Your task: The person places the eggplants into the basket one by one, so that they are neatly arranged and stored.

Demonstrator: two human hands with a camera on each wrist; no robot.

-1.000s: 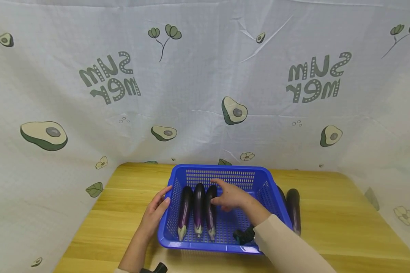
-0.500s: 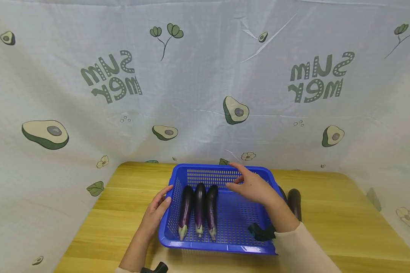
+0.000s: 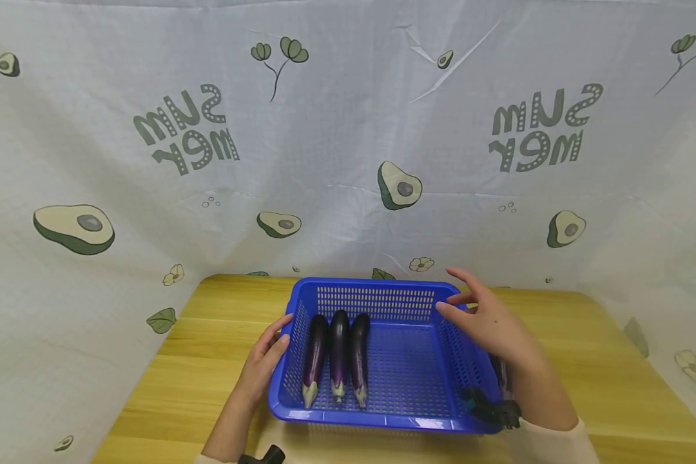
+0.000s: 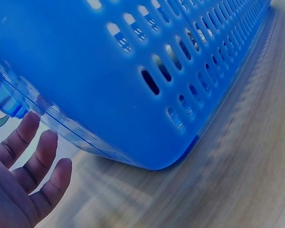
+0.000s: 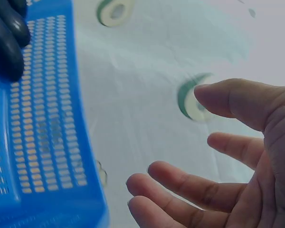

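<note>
Three dark purple eggplants lie side by side in the left half of a blue plastic basket (image 3: 383,422): a left eggplant (image 3: 316,354), a middle eggplant (image 3: 339,354) and a right eggplant (image 3: 359,354). My left hand (image 3: 261,361) rests against the basket's left rim with its fingers loosely bent; in the left wrist view, fingertips (image 4: 47,142) are beside the outer wall. Over the right rim hovers my right hand (image 3: 487,319), holding nothing, its thumb and fingers spread apart. To the right of the basket, an eggplant (image 3: 501,370) shows only partly, mostly hidden by my right arm.
The basket stands on a wood-grain table (image 3: 168,380). Behind it and at both sides hangs a pale curtain (image 3: 336,129) printed with avocados and lettering. A black wrist camera mount (image 3: 490,409) sits by my right wrist, over the basket's front right corner.
My right hand has moved right, from above the right eggplant in the basket to over the right rim. The left hand, basket and eggplants stay put.
</note>
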